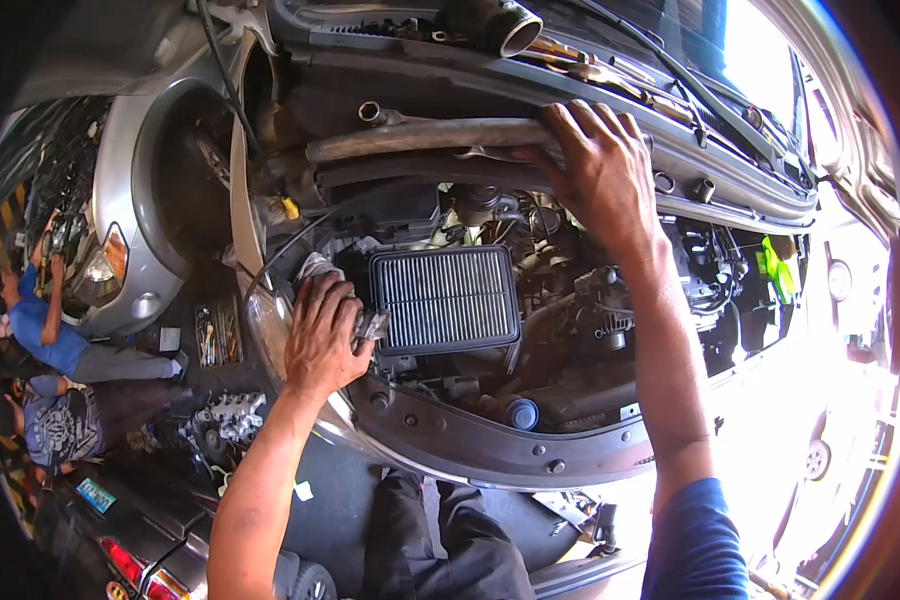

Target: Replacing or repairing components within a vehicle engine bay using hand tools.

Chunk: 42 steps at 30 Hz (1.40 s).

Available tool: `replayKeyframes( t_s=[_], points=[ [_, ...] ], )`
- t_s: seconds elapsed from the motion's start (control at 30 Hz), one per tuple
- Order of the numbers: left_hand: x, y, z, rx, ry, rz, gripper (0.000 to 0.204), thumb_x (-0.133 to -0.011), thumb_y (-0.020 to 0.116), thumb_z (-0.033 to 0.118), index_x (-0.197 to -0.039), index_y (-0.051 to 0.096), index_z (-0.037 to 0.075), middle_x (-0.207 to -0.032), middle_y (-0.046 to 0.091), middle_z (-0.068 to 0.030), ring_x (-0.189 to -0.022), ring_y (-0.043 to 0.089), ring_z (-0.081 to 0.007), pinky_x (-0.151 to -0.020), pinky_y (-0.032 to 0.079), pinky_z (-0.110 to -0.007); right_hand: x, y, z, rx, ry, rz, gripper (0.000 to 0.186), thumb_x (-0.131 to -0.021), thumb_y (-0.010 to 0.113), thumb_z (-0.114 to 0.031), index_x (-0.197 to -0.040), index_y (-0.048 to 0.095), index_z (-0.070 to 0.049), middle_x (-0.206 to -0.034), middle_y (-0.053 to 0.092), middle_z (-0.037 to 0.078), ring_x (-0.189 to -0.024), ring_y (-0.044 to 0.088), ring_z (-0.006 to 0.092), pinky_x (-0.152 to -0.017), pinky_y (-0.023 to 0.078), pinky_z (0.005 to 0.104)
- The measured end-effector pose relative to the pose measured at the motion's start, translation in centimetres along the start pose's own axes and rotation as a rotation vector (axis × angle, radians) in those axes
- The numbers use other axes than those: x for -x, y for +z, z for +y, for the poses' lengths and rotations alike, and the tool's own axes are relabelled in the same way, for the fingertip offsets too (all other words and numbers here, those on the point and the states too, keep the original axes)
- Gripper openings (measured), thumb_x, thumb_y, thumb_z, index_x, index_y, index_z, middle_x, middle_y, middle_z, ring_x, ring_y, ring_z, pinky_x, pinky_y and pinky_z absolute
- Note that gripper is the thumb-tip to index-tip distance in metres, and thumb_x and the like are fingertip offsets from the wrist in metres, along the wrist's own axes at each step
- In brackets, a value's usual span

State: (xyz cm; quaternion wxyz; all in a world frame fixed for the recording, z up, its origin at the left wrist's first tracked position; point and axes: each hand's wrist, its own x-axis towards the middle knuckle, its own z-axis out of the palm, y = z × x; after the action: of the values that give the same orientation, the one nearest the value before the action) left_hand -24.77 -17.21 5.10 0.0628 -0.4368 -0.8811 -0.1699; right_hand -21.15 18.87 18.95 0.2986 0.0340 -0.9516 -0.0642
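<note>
My left hand [322, 335] rests at the headlight corner of an open engine bay, fingers closed over a crumpled grey rag [318, 266]. Right beside it lies a rectangular pleated air filter [446, 300] in a black frame, face up. My right hand [602, 175] reaches across to the far side of the bay. Its fingers curl over a long, dull grey rounded strip [430, 138], with the thumb on the near side. Part of the strip is hidden under that hand.
Behind the strip lies a ring-ended wrench [372, 113]. A blue cap [521, 413] sits near the front panel. Yellow-green cloth [776, 268] hangs at the right. Two people [55, 330] are at the left, near another car [135, 200] and a tool tray [218, 335].
</note>
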Motion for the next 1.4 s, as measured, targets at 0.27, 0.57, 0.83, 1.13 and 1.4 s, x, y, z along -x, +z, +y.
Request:
replayKeyframes(
  t_s=[0.27,0.57,0.83,1.13,1.4],
  points=[
    [0.1,0.0,0.0,-0.01,0.005,0.006,0.042,-0.069,0.077,0.014,-0.107,0.062,0.005,-0.128,0.059,-0.0139,-0.135,0.048,-0.0343,-0.122,0.03,-0.054,-0.5,-1.5,-0.3,-0.167,0.06,-0.197,0.04,-0.088,0.074,-0.022,-0.124,0.064,-0.008,-0.112,0.069,0.016,-0.106,0.066,0.0378,-0.089,0.051,0.0495],
    [0.0,0.4,0.0,-0.026,0.009,-0.015,0.046,-0.069,0.081,0.018,-0.109,0.063,0.003,-0.129,0.059,-0.0155,-0.136,0.047,-0.0347,-0.122,0.03,-0.055,0.5,0.2,-0.5,0.003,-0.03,0.055,0.04,-0.08,0.077,-0.019,-0.115,0.064,-0.008,-0.107,0.067,0.01,-0.103,0.065,0.0287,-0.089,0.05,0.0442],
    [0.1,0.4,-0.2,-0.02,0.003,-0.024,0.043,-0.071,0.079,0.018,-0.108,0.063,0.003,-0.128,0.059,-0.0157,-0.135,0.048,-0.0352,-0.121,0.031,-0.056,0.7,0.0,-0.5,0.003,0.007,0.027,0.041,-0.08,0.078,-0.019,-0.117,0.065,-0.01,-0.108,0.067,0.01,-0.105,0.064,0.0304,-0.09,0.05,0.0444],
    [0.1,0.3,-0.3,-0.001,-0.003,-0.004,0.048,-0.065,0.08,0.014,-0.108,0.061,0.005,-0.128,0.059,-0.0132,-0.134,0.048,-0.0341,-0.122,0.031,-0.053,0.9,0.1,-0.4,-0.01,-0.005,0.031,0.039,-0.083,0.077,-0.023,-0.117,0.065,-0.009,-0.109,0.067,0.012,-0.105,0.064,0.0312,-0.091,0.049,0.0444],
    [0.1,0.2,-0.2,0.003,-0.01,-0.018,0.05,-0.064,0.081,0.014,-0.109,0.061,0.006,-0.129,0.059,-0.0127,-0.135,0.047,-0.0341,-0.123,0.03,-0.053,1.7,-0.4,-0.3,-0.08,0.035,0.075,0.034,-0.087,0.075,-0.027,-0.115,0.068,-0.009,-0.105,0.071,0.01,-0.098,0.067,0.0302,-0.088,0.049,0.0438]
  ],
)
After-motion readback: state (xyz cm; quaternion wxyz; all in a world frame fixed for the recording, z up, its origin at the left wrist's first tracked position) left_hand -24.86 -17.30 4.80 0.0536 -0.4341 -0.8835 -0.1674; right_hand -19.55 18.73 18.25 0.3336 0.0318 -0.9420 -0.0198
